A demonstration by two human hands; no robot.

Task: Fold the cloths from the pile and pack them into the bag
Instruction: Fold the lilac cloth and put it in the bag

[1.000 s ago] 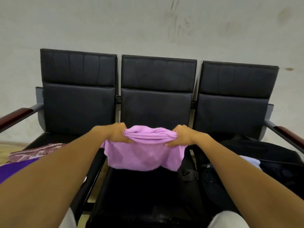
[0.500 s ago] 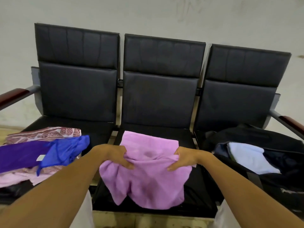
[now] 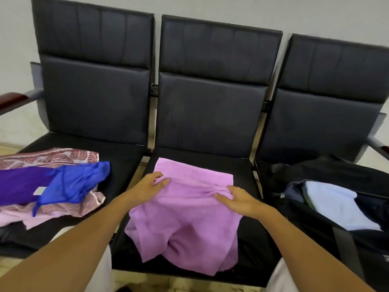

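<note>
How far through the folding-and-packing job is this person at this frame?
Early to midway. Done: a light blue cloth already lies in the open black bag on the right seat. In hand: both hands, left hand and right hand, grip the lilac towel spread over the middle seat, not yet folded. Left: the pile on the left seat, blue, purple and patterned cloths.

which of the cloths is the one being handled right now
The pink-lilac towel on the middle seat: both the left hand and right hand hold it. The blue cloth and purple cloth lie untouched on the left seat.
</note>
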